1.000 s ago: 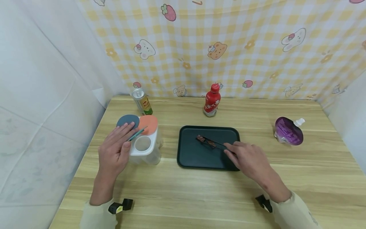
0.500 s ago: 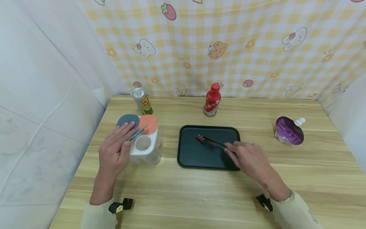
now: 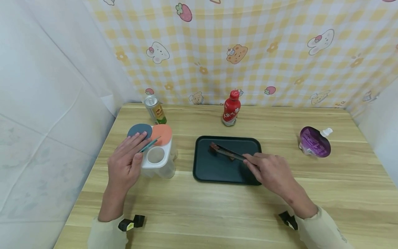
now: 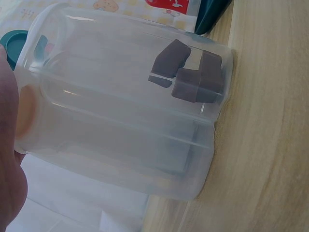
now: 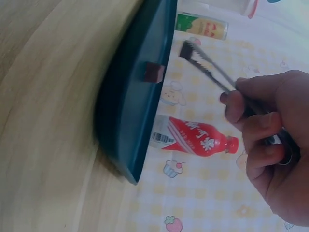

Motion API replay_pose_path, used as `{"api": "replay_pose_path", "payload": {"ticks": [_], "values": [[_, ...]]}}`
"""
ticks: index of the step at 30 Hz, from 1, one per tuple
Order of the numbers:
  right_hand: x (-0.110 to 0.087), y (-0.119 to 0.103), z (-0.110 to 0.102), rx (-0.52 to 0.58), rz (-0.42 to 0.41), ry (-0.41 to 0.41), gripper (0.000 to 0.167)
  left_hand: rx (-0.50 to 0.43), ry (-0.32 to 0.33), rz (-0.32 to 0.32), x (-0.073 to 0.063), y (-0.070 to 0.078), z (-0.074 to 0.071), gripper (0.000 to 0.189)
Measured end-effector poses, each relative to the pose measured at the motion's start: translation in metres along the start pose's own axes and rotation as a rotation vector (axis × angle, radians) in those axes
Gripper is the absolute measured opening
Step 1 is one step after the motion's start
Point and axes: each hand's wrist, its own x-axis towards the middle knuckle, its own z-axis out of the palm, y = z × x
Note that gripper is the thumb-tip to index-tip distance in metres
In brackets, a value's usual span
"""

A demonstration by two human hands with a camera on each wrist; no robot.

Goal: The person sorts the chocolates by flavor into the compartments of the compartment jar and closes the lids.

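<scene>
My right hand [image 3: 273, 173] grips metal tongs [image 3: 231, 154] over the dark green tray [image 3: 217, 174]. A dark brown piece [image 5: 186, 50] is pinched between the tong tips, raised above the tray in the right wrist view. A second brown piece [image 5: 153, 72] lies on the tray. My left hand [image 3: 125, 164] rests on top of the clear container [image 3: 166, 169], fingers stretched across its blue lid [image 3: 138, 129] and beside a raised teal lid [image 3: 149, 145]. One round opening [image 3: 155, 155] is uncovered. Several dark chunks [image 4: 186, 77] sit at the container's bottom in the left wrist view.
Behind the container stands a drink can [image 3: 155, 110]. A red bottle [image 3: 231, 109] is behind the tray, and a purple spouted pouch [image 3: 314, 142] lies at the right. The container's orange lid [image 3: 161, 134] is down. A checked curtain [image 3: 199, 52] hangs behind the table.
The tongs have closed on one brown piece and lifted it from the tray, shifting slightly left and up in the head view. My left hand has stayed in place.
</scene>
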Motion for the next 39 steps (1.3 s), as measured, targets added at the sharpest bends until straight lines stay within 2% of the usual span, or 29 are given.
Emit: {"api": "replay_pose_path", "payload": {"ticks": [7, 12, 15, 22, 30, 39], "values": [[0.004, -0.006, -0.005, 0.095, -0.083, 0.126, 0.023, 0.003, -0.004, -0.001, 0.0, 0.0, -0.001, 0.057], [0.011, -0.015, -0.007, 0.141, -0.151, 0.199, 0.05, 0.003, -0.003, 0.0, 0.0, 0.001, 0.0, 0.057], [0.017, -0.023, -0.01, 0.166, -0.183, 0.228, 0.051, 0.006, -0.003, 0.001, 0.0, 0.001, 0.0, 0.058], [0.037, -0.045, -0.014, 0.194, -0.235, 0.223, 0.048, 0.014, 0.016, 0.011, 0.001, 0.001, 0.0, 0.058], [0.058, -0.068, -0.007, 0.258, -0.357, 0.218, 0.041, 0.013, 0.026, 0.02, 0.001, 0.0, 0.002, 0.058], [0.062, -0.08, 0.004, 0.259, -0.368, 0.189, 0.034, 0.023, 0.024, 0.02, 0.001, 0.0, 0.001, 0.058]]}}
